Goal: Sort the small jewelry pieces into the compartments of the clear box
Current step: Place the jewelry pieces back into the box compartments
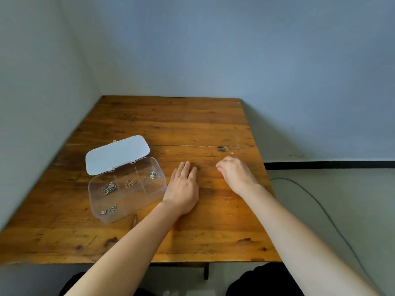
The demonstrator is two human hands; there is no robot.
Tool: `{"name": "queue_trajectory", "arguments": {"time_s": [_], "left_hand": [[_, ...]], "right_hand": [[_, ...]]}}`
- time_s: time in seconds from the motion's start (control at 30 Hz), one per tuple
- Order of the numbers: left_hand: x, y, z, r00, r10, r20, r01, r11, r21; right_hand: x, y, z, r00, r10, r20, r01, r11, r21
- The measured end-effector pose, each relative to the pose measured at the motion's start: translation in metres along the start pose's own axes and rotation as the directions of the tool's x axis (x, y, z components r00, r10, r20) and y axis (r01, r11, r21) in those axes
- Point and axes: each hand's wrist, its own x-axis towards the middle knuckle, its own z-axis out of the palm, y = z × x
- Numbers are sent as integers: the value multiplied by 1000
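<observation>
A clear compartment box lies on the left half of the wooden table, its white lid flipped open behind it. Small silver jewelry pieces rest in separate compartments: one cluster at left, one in the middle, one at the far right, and one at the near left. My left hand lies flat on the table just right of the box, fingers together and extended. My right hand is curled into a loose fist on the table further right; nothing shows in it.
The table stands in a corner, with walls at the left and behind. Its right edge is close to my right hand. A thin cable runs along the floor at the right. Dark knots mark the wood.
</observation>
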Motion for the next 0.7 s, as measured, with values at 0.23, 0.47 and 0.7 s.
{"name": "queue_trajectory", "arguments": {"time_s": [0.23,0.47,0.7], "left_hand": [[40,-6,6,998,-60,-37,61,997,45],[43,-10,15,994,-66,-84,69,997,26],[44,-9,15,992,-69,-109,74,996,42]], "right_hand": [[28,13,-11,961,271,-62,-230,901,367],[98,10,-34,893,411,-182,-198,723,662],[129,13,-7,920,359,-160,-230,822,522]]}}
